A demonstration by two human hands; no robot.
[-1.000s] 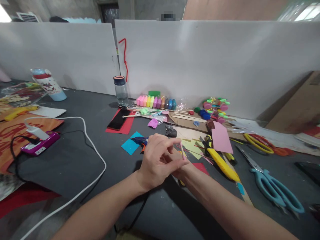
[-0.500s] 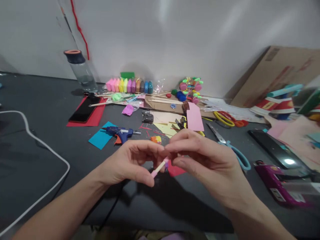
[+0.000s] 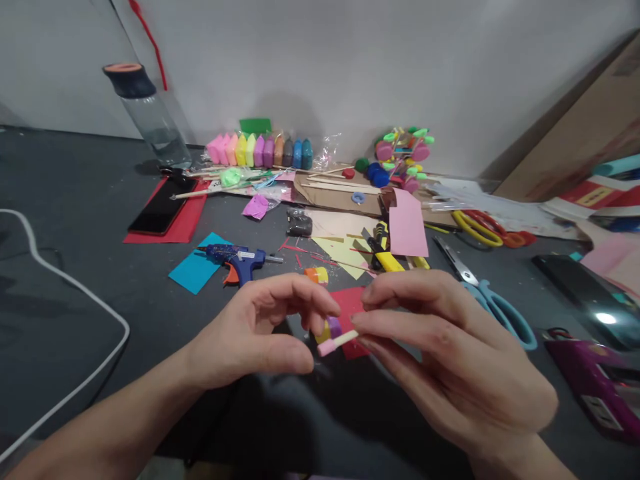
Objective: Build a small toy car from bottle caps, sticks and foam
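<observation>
My right hand (image 3: 440,353) pinches a thin stick (image 3: 345,339) with a small pink block on its left end (image 3: 327,347). My left hand (image 3: 260,330) is curled beside it, its fingertips at a small yellow and purple piece (image 3: 329,328) right by the pink end. Both hands hover over a red paper scrap (image 3: 350,303) on the dark table (image 3: 75,267). Whether the left fingers grip the yellow and purple piece is hard to tell.
A blue glue gun (image 3: 240,259) lies on teal paper (image 3: 193,271). Blue scissors (image 3: 493,303), a yellow cutter (image 3: 387,257), pink paper (image 3: 407,223), a phone on red paper (image 3: 160,215), a water bottle (image 3: 147,113), clay blocks (image 3: 260,150) and a white cable (image 3: 60,280) surround the hands.
The view shifted down and closer. My hands have drawn slightly apart; the stick is now more level, and a yellow and purple piece shows at my left fingertips.
</observation>
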